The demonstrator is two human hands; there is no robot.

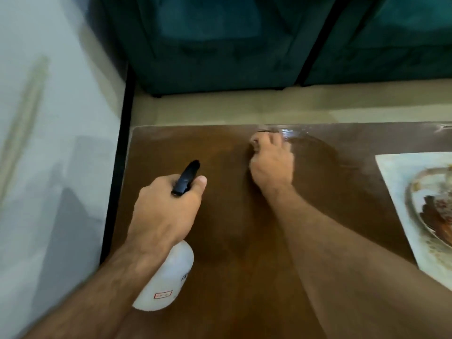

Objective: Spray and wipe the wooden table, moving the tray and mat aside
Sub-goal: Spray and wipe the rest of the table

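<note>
While the left hand (166, 211) grips the white spray bottle (168, 277) by its black trigger head near the counter's (232, 277) left edge, the right hand (271, 160) is balled up, pressing near the far edge; whatever cloth it holds is hidden. Wet sheen shows there. The mat (396, 192) and tray (430, 211) sit at the right edge. Wiping is underway, I'd say; next, broad strokes back toward the near edge.
</note>
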